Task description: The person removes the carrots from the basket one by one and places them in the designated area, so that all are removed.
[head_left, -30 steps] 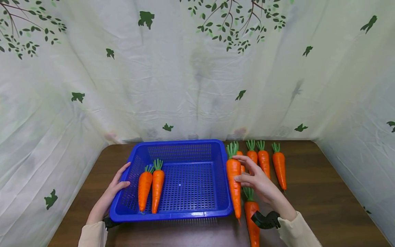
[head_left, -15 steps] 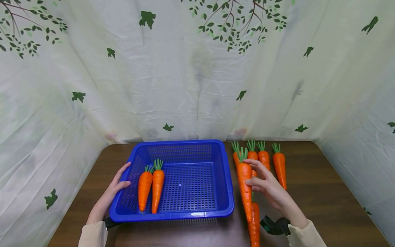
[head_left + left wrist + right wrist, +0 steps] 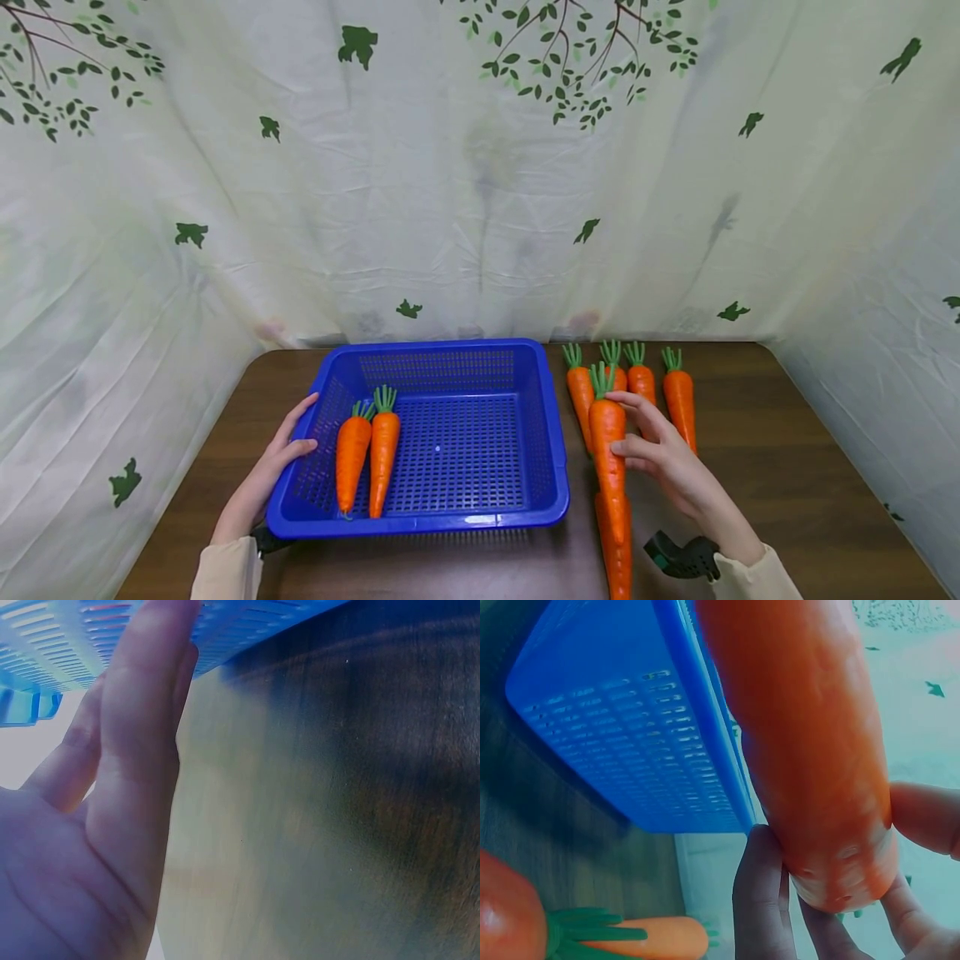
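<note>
My right hand (image 3: 663, 454) pinches an orange carrot (image 3: 609, 437) with green tops between thumb and fingers, to the right of the blue basket (image 3: 555, 450). It overlaps another carrot (image 3: 619, 579) lying at the front of the table. In the right wrist view, the fingers hold the thick end of the carrot (image 3: 810, 735). My left hand (image 3: 266, 471) holds the basket's left rim, thumb over the edge. From the left wrist view, its fingers lie along the perforated wall (image 3: 255, 634). Inside the basket, two carrots lie side by side, a left one (image 3: 352, 458) and a right one (image 3: 384, 458).
Behind the right hand, several carrots lie in a row, among them a leftmost one (image 3: 579, 392) and a rightmost one (image 3: 679, 404). They rest on a dark wooden table (image 3: 795, 500). A pale leaf-printed cloth (image 3: 480, 192) hangs around the back and sides.
My right hand has carried the carrot away from the basket's right rim, rightward and slightly nearer, over the front carrot. The left hand and the basket stay in place.
</note>
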Tool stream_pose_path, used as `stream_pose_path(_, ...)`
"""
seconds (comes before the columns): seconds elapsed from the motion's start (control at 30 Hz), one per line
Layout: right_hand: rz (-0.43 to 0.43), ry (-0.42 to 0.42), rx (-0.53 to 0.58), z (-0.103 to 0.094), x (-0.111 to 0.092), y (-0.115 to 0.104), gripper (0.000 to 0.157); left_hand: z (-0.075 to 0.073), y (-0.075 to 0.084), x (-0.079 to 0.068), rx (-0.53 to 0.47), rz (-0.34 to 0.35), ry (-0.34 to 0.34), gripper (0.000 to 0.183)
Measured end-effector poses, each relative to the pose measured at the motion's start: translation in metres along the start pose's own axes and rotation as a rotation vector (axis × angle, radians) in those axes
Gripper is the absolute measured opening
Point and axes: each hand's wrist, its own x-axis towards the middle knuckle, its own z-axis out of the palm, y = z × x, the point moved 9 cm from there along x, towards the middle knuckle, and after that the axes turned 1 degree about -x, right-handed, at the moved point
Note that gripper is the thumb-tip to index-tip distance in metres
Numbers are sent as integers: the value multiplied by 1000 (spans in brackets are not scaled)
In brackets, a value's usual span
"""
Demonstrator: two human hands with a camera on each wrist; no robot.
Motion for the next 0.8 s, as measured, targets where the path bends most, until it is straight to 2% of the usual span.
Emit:
stream_pose_path(0.4, 19, -21, -5, -7, -10, 9, 56, 1, -2, 0, -22, -41, -16, 63)
stream_pose_path(0.57, 49, -17, -11, -10, -12, 14, 56, 0, -1, 0, -5, -24, -9, 63)
stream_pose_path(0.63, 61, -17, -13, -11, -14, 16, 57, 0, -2, 0, -2, -37, -10, 63)
stream_pose_path(0.8, 67, -33, -12, -11, -15, 20, 58, 0, -8, -4, -1, -129, -9, 63)
